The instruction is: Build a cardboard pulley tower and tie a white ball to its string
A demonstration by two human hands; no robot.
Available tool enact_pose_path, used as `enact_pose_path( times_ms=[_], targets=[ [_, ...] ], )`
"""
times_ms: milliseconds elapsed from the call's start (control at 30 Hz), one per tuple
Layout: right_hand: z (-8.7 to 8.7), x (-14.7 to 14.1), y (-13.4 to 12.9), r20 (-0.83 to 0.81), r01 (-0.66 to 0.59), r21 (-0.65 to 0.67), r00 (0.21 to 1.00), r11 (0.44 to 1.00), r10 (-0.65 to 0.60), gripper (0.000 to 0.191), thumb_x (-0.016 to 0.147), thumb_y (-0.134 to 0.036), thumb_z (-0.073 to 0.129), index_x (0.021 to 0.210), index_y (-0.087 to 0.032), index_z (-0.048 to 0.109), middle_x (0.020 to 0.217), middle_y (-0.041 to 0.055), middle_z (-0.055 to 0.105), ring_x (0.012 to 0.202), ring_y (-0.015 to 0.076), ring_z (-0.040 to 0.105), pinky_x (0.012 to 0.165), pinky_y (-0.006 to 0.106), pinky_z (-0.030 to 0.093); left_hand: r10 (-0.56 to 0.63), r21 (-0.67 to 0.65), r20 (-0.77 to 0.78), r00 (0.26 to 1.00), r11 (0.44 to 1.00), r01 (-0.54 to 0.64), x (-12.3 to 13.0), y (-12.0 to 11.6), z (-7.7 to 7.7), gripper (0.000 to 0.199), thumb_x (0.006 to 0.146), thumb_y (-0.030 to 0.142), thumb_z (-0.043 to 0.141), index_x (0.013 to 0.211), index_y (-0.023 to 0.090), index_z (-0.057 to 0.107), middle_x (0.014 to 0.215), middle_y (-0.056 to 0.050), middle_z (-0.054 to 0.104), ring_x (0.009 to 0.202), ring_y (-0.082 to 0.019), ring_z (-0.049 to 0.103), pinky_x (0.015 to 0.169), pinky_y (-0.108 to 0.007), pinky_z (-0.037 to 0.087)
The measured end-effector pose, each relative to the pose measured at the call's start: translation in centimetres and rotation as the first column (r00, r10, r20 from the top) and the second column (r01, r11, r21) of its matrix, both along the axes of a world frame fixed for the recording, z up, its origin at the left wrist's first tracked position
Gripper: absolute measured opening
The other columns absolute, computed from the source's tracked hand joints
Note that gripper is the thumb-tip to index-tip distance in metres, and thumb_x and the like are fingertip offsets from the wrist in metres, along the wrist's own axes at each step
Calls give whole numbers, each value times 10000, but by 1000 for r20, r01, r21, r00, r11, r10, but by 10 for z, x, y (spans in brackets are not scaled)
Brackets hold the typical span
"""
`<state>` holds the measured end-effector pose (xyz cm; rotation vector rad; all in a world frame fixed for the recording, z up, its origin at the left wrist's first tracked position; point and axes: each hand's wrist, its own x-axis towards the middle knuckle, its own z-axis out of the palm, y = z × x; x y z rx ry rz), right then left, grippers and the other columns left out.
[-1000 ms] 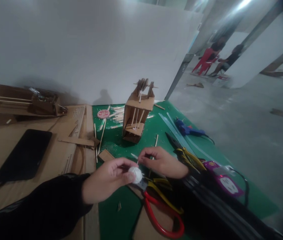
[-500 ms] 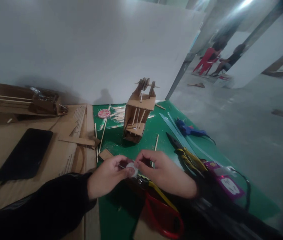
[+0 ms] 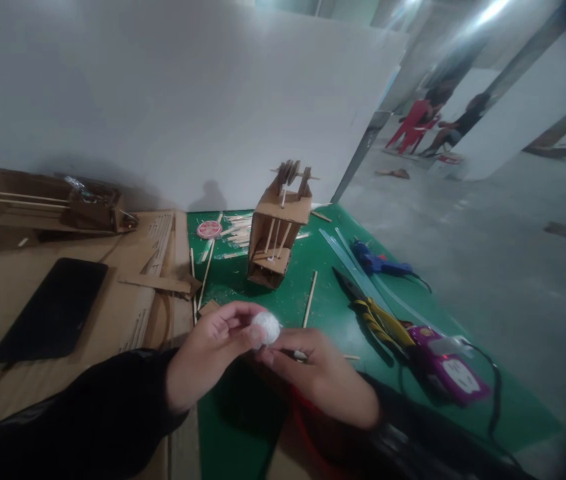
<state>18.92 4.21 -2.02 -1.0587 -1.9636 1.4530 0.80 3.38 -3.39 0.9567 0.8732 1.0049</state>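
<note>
A small round whitish ball (image 3: pixel 265 328) is pinched between the thumb and fingers of my left hand (image 3: pixel 217 343). Just right of it is my right hand (image 3: pixel 315 373), its thumb and fingertips pressed together at the ball's lower edge; whether they grip the ball or something small under it cannot be made out. Beyond both hands, a cardboard frame (image 3: pixel 285 207) with sticks inside and cardboard discs on top stands upright on the green table (image 3: pixel 233 283). Red handles (image 3: pixel 307 433) lie partly hidden below my right forearm.
Pliers (image 3: pixel 380 320), a blue glue gun (image 3: pixel 380 260) and a purple power strip (image 3: pixel 447 367) lie at right. A black phone (image 3: pixel 53 310) and cardboard box (image 3: pixel 47 203) are at left. Loose sticks (image 3: pixel 237 230) lie behind. Seated people (image 3: pixel 463 123) are far off.
The whitish ball has turned and shows more fully. My right hand has moved down and a little left, below the ball's edge. The red-handled tool is now mostly covered.
</note>
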Motion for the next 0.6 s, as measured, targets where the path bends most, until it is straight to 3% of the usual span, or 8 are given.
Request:
enact_pose_path(
  times_ms=[167,367,600],
  targets=[
    [-12,9,18,26,-61,-181,997,981,67,257,810,-330,616,703,-99,650,588,-30,486,573,92,408,551,210,335,-87,-5,-25,996,996,87,-2,-3,10,302,785,333,707,1031,170,638,923,-43,673,830,-153,620,779,-264,464],
    [-11,21,42,137,-31,-153,989,988,53,231,795,-313,589,750,-105,677,660,5,594,608,110,485,580,211,382,-246,-17,-109,963,969,246,-3,-6,11,316,818,353,667,1068,165,625,1005,-55,650,914,-159,593,795,-250,442],
    [-1,23,51,73,2,-133,997,991,8,187,778,-295,576,698,-133,622,695,16,626,653,126,531,626,228,400,-301,-67,-43,953,952,298,1,-7,-1,320,819,339,665,1051,141,572,900,-53,657,829,-143,608,750,-254,445]
  ],
)
